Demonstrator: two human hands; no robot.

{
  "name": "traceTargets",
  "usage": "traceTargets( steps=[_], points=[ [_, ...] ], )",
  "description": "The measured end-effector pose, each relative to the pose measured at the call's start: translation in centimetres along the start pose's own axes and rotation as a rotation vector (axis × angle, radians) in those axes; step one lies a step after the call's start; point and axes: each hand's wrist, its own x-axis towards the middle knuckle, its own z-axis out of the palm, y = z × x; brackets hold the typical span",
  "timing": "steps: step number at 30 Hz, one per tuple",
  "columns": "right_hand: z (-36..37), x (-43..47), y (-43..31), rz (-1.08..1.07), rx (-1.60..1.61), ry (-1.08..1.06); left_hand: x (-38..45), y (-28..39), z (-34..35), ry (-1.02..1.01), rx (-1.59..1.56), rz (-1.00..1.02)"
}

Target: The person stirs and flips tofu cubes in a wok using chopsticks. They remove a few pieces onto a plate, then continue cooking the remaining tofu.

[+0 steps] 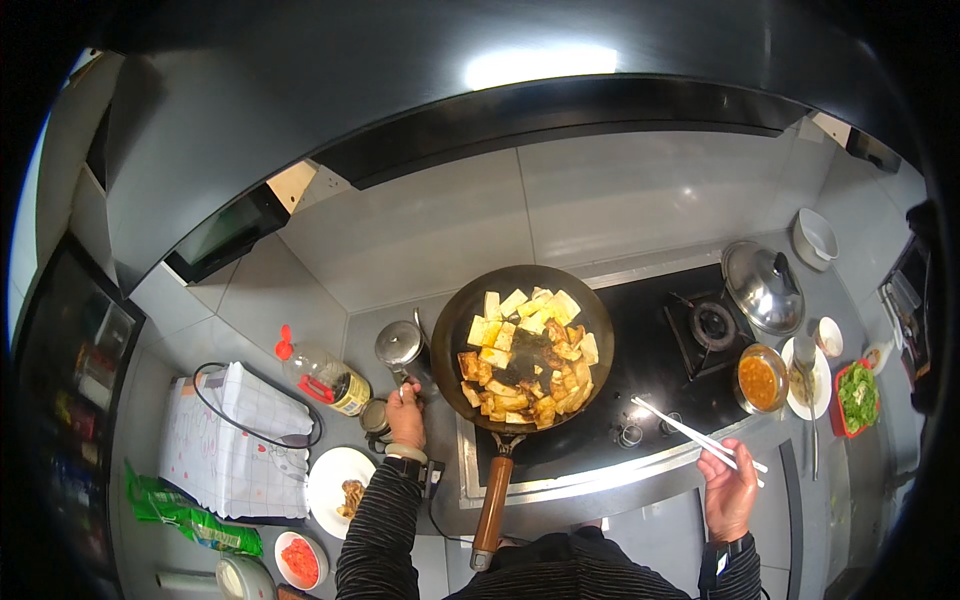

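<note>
My left hand (406, 421) has its fingers closed at the near side of a lidded metal pot (399, 345), where its handle appears to be; the fingers partly hide the grip. The pot stands left of a large frying pan (444, 330) on the hob. Inside the pan, pale tofu pieces (491, 330) lie at the back, and browned ones (506, 397) at the front and right. Its wooden handle (493, 502) points towards me, untouched. Over the hob's front right edge, my right hand (729, 480) holds white chopsticks (690, 431), tips towards the pan.
A gas burner (711, 326), a steel lid (763, 289) and a bowl of reddish-brown sauce (759, 381) are right of the pan. Leafy greens (859, 397) sit farther right. At left are a red-capped bottle (330, 382), a glass jar (375, 420), a white plate (328, 484) and chopped red food (300, 562).
</note>
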Motion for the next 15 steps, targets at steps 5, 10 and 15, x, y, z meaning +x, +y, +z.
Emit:
traceTargets(
  steps=[5,10,15],
  points=[
    [0.3,0.7,-0.1,0.033,0.010,-0.024,-1.0,-1.1,0.2,0.046,0.023,-0.078],
    [0.0,2.2,0.2,0.082,-0.001,-0.061,-2.4,-1.0,0.7,0.079,0.134,-0.104],
    [-1.0,4.6,0.6,0.150,-0.022,-0.141,-7.7,2.5,-0.4,0.175,0.388,0.112]
  ],
)
